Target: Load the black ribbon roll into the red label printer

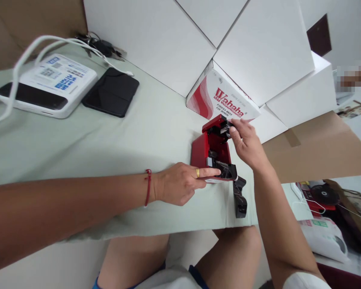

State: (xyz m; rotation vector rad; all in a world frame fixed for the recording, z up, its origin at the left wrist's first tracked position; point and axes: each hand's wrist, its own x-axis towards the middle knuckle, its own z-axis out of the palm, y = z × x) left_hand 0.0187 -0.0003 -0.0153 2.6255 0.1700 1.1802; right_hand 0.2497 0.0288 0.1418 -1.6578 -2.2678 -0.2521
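A small red box-shaped device (pixel 199 149) sits on the cloth-covered table with its lid (pixel 214 123) raised, showing a dark hollow and black fittings inside. My left hand (pixel 180 184) holds its near side, one ringed finger stretched over the black front part (pixel 226 170) and the others curled below. With thumb and fingers closed, my right hand (pixel 246 140) grips the black and metal mechanism (pixel 226 129) under the raised lid. The exact finger contact there is partly hidden. A curled black piece (pixel 240 196) lies by the device's front right corner.
Behind the device stands a white and red Wahaha carton (pixel 222 96) against stacked white boxes (pixel 156 44). A black phone (pixel 111 92), a white device (pixel 57 84) with a cable and some keys (pixel 104 47) lie left. A cardboard flap (pixel 319 148) juts out right.
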